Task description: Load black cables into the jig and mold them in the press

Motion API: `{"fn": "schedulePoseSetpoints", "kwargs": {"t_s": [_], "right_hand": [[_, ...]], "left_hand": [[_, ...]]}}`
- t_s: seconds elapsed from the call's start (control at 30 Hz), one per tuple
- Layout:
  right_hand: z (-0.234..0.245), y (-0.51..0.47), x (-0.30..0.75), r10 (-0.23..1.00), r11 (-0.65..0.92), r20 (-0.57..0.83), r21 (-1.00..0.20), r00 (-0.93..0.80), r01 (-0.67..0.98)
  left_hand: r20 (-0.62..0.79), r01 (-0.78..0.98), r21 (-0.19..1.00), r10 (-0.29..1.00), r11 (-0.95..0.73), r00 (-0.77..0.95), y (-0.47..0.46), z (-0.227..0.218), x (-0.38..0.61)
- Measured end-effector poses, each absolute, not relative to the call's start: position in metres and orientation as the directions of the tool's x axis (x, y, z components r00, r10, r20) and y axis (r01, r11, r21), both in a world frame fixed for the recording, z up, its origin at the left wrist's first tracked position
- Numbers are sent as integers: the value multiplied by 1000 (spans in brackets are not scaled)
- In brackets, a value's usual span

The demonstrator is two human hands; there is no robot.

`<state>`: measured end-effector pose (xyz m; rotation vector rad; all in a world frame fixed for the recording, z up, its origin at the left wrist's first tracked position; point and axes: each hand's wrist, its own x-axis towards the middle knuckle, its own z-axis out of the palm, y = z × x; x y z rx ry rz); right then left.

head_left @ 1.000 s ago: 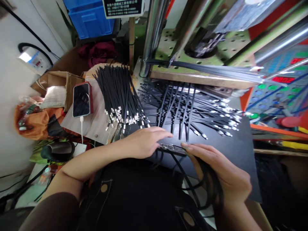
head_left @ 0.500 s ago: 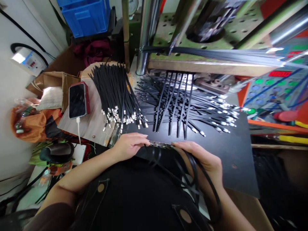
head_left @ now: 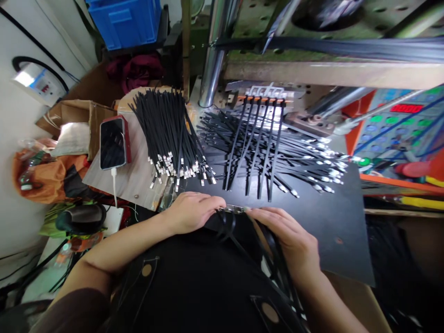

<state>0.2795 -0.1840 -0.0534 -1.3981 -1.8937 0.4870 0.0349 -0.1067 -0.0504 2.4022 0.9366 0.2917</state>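
head view: both hands sit at the near edge of a black board (head_left: 342, 240), below a press.
left hand (head_left: 192, 212): lightly curled, fingertips at the row's left end; grip cannot be told.
right hand (head_left: 287, 238): partly closed over the trailing black straps, fingertips at the row's right end.
held item: row of metal-headed cable ties (head_left: 233, 209), between the hands, at the board's near edge.
long axis: runs left to right across the body, straps hanging toward the lap; neither hand clearly nearer.
on board: fanned cable ties (head_left: 270, 157), just beyond the hands.
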Motion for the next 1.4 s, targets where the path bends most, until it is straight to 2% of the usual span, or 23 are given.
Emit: {"fn": "schedulePoseSetpoints", "kwargs": {"t_s": [0.13,0.3,0.47,0.6,0.7,0.8,0.93,1.0,1.2,1.4], "right_hand": [[-54,-184,276,910,390,371,-623,-182,679],[-45,-183,285,924,381,270,-598,-270,705],[-46,-189,294,920,342,361,-541,-155,769],[-56,-190,292,928,311,352,-553,-123,773],[-65,-186,292,910,336,397,-549,-114,765],[-68,-182,295,868,405,473,-495,-152,768],[-66,-184,303,812,521,484,-351,-326,778],[-65,-186,304,791,549,495,-310,-361,776],[-70,-185,298,835,445,517,-427,-191,787],[-65,-183,303,802,564,461,-372,-380,738]], "left_hand": [[9,576,529,683,-623,731,-108,-49,36],[-21,577,548,679,-606,733,-106,-47,37],[29,538,598,687,-594,726,-105,-52,34],[79,504,607,678,-614,731,-105,-56,33],[124,481,615,679,-625,723,-104,-59,33],[157,469,618,684,-630,712,-104,-61,32],[198,446,628,686,-637,701,-104,-65,32],[197,450,627,688,-636,698,-104,-66,31],[241,423,630,681,-652,692,-103,-66,31],[267,397,644,678,-654,685,-103,-66,30]]}}
